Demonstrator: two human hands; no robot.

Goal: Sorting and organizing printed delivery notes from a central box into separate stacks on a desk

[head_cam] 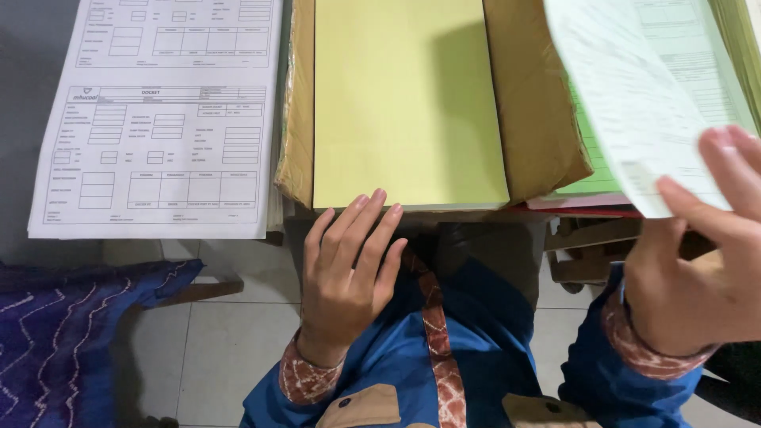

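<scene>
My left hand (349, 273) hovers with fingers apart at the near edge of a stack of plain yellow sheets (404, 95), fingertips close to its front edge; it holds nothing. The yellow stack lies on opened brown wrapping paper (539, 119). My right hand (697, 261) pinches a white printed form sheet (634, 103) by its lower corner, lifted and tilted above a green sheet (590, 158) that lies on a pile at the right. Blue sleeves with patterned red cuffs cover both wrists.
A stack of white printed forms (158, 119) lies at the left. A dark blue patterned cloth (63, 325) is at the lower left. Pale floor tiles (230, 349) show below, and wooden furniture parts (587, 246) sit under the right pile.
</scene>
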